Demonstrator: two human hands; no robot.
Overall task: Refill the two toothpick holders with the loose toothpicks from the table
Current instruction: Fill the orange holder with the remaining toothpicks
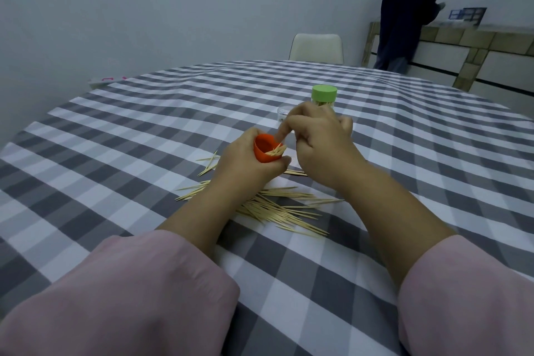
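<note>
Gripping 1 orange holder (264, 150), left hand (245, 165); right hand (320, 139) pinches toothpicks (276, 151).

Loose toothpicks (277, 208) sprawl across the checked tablecloth (130, 153) beneath both forearms. Beyond the hands, a green-lidded holder (324, 95) and a clear cup (284, 113) block the way forward. Bare cloth lies open to left and right.

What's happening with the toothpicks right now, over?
Left hand grips orange holder. Right hand feeds toothpicks in. Loose toothpicks remain on table. Green-lidded holder behind; nothing blocking.
</note>
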